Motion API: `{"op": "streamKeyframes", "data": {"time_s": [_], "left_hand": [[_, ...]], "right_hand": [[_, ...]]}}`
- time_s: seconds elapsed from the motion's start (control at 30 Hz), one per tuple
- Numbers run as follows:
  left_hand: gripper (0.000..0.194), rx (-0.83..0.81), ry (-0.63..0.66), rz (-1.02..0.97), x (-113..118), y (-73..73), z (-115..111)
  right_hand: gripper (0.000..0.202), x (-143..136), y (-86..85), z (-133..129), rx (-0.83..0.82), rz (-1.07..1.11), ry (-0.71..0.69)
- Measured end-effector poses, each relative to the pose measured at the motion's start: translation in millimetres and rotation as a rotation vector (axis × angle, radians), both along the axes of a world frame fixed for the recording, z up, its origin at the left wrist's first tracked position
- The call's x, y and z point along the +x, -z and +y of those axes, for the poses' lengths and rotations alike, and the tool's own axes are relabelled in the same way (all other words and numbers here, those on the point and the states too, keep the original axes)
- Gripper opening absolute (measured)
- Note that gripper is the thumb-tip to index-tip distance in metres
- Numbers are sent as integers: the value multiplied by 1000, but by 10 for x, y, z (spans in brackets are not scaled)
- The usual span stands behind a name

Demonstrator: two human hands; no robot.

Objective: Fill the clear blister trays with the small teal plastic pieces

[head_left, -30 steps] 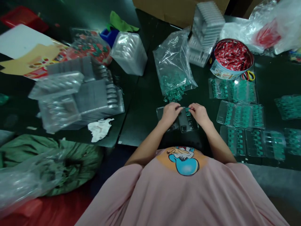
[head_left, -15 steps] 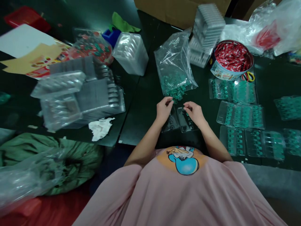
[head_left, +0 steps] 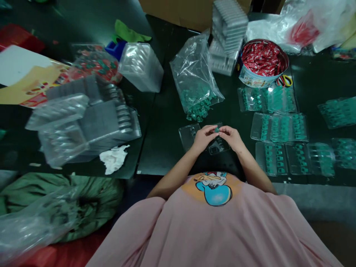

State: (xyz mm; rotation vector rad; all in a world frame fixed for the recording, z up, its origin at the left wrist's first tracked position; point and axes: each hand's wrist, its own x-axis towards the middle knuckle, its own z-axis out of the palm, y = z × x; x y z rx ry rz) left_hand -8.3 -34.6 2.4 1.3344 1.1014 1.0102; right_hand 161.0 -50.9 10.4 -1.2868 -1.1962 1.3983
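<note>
My left hand and my right hand meet fingertip to fingertip in front of me. Between them they pinch a small green plastic piece, too small to name more exactly. Under the hands lies a clear plastic blister tray with moulded hollows, partly covered by my fingers. A second clear tray rests to its left, half behind my left hand. Just beyond, a clear plastic bag lies with its mouth towards me, and a heap of green pieces spills out of it.
Blister trays filled with green pieces lie in rows on the right. A round tin of red wrapped packets stands behind them, scissors beside it. Stacked clear trays and a crumpled white tissue are on the left.
My left hand has moved from the green heap towards me, and both hands have come together over the right tray, a green piece now between the fingertips. The view has shifted slightly.
</note>
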Motion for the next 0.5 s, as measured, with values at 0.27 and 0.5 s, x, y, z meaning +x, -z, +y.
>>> {"op": "streamKeyframes", "data": {"time_s": [0.27,0.5], "left_hand": [[17,222,-4,154,52,-106,-32],[27,5,33,121,3,37,-8]], "right_hand": [[28,94,100,-125,-46,36,6],[24,322,83,-120,5,-70,123]]}}
